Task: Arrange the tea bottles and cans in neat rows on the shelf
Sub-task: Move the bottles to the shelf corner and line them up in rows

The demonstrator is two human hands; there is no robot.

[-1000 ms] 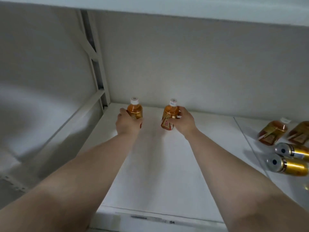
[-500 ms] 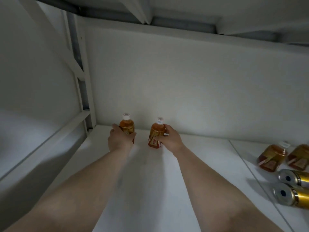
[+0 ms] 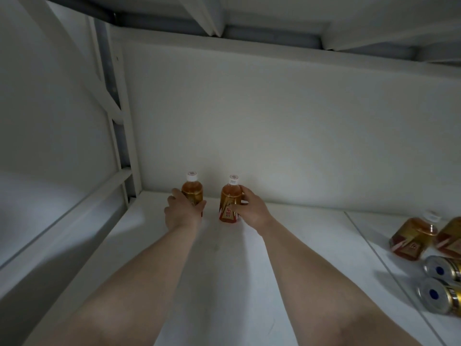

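Two amber tea bottles with white caps stand upright near the back wall of the white shelf [image 3: 224, 270]. My left hand [image 3: 182, 213] wraps the left bottle [image 3: 193, 192] from the front and hides its lower label. My right hand [image 3: 252, 211] grips the right bottle [image 3: 229, 203] from its right side, and the red-and-gold label shows. Two more tea bottles lie on their sides at the far right, one [image 3: 411, 239] in full view and the other [image 3: 450, 237] cut by the frame edge. Below them lie two gold cans [image 3: 440, 268] [image 3: 439, 294] with their silver ends toward me.
A white upright post [image 3: 117, 136] and a sloping side rail [image 3: 74, 211] bound the shelf on the left. The underside of the upper shelf [image 3: 249, 18] hangs overhead. A seam [image 3: 369, 248] divides this shelf panel from the one at the right.
The camera has tilted upward, so the upper shelf's underside shows. Both hands pushed the bottles back toward the wall, and the right bottle went from tilted to nearly upright.
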